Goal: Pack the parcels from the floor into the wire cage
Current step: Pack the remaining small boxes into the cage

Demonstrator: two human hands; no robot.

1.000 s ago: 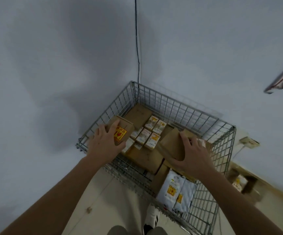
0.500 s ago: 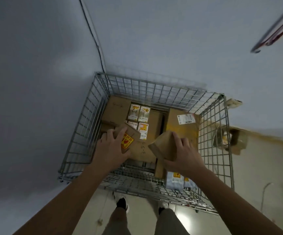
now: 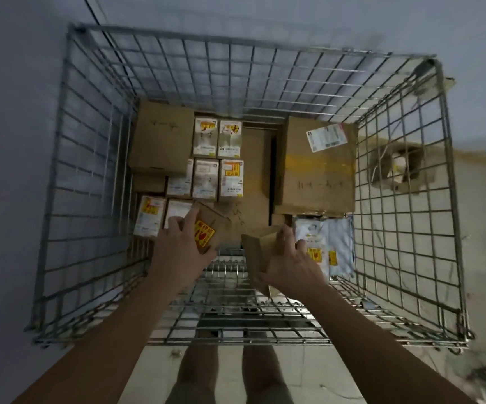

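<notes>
— Right, wire cage (image 3: 396, 182) below me, big cartons along its back. What's in hand?

— My left hand (image 3: 177, 252) grips a small red-stickered box (image 3: 211, 228); my right hand (image 3: 291, 263) clasps a plain cardboard parcel (image 3: 260, 252), both low inside.

— Handling?

— Light, stiff card, I'd judge; hold the edges.

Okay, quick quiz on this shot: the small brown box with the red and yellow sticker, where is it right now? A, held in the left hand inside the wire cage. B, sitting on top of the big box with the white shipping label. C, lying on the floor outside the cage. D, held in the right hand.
A: the left hand grips the small brown box with the red and yellow sticker low inside the wire cage, while the right hand holds a plain brown box.
</notes>
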